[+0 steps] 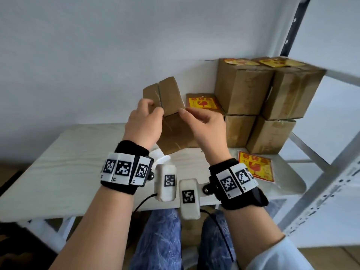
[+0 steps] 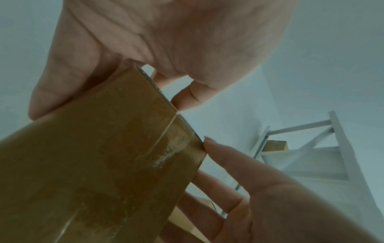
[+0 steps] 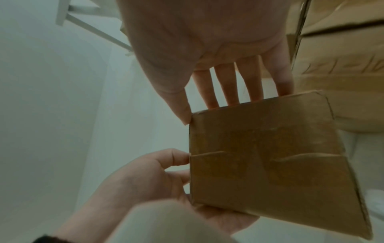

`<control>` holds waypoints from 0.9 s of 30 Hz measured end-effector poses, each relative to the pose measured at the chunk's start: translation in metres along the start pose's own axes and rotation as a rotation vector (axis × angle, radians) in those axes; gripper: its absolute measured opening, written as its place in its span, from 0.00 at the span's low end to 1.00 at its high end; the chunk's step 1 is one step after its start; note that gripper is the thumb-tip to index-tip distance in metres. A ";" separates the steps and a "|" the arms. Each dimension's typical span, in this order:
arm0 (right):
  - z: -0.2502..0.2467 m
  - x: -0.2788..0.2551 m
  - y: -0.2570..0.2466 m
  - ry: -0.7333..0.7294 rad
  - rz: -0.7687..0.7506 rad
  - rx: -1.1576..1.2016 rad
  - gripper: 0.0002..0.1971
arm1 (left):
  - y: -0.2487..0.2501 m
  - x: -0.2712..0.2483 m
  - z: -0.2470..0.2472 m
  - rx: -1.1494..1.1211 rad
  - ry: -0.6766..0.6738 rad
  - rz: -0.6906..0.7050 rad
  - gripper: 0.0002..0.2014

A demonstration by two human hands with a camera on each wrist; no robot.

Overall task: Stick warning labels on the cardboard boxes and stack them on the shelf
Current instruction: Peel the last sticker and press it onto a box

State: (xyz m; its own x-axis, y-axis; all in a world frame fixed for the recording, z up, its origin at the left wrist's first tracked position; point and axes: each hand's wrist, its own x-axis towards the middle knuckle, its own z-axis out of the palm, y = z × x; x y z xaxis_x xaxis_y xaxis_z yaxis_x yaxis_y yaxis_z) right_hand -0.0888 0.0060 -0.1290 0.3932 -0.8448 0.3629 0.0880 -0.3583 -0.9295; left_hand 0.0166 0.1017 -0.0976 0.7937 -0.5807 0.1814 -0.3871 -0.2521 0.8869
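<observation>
A plain brown cardboard box (image 1: 171, 100), taped along its seam and with no label showing, is held tilted above the table. My left hand (image 1: 153, 112) grips its left side, thumb on the near face and fingers curled behind. My right hand (image 1: 187, 114) pinches its right corner, with the thumb in front and straight fingers (image 3: 228, 85) behind. In the left wrist view the box (image 2: 104, 164) fills the lower left. In the right wrist view the box (image 3: 270, 164) sits at the lower right. A yellow-and-red warning label sheet (image 1: 255, 166) lies on the table at the right.
Several cardboard boxes (image 1: 251, 90) with yellow labels on top are stacked on the shelf at the right. A lower labelled box (image 1: 202, 102) stands beside them. A white metal shelf upright (image 1: 331, 172) crosses the right edge. The pale wooden table (image 1: 68, 162) stretches left.
</observation>
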 end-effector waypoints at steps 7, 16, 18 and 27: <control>-0.025 -0.031 0.016 0.043 0.040 0.010 0.15 | -0.005 -0.036 0.028 0.201 0.042 0.052 0.21; -0.005 -0.026 0.050 0.045 0.227 -0.106 0.16 | -0.041 -0.014 0.038 0.285 -0.097 -0.010 0.23; 0.003 -0.021 0.055 0.036 0.247 -0.099 0.21 | -0.045 -0.005 0.035 0.296 -0.082 0.004 0.23; 0.037 0.006 0.058 -0.080 0.272 -0.181 0.22 | -0.060 0.028 0.016 0.320 -0.047 -0.002 0.23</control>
State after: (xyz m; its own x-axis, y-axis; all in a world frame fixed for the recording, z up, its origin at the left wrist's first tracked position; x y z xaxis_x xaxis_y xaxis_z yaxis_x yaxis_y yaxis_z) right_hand -0.0471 -0.0051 -0.1836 0.4509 -0.8880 0.0901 -0.1914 -0.1948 -0.9620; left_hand 0.0545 0.0878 -0.1527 0.7748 -0.6132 0.1538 -0.5199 -0.4796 0.7069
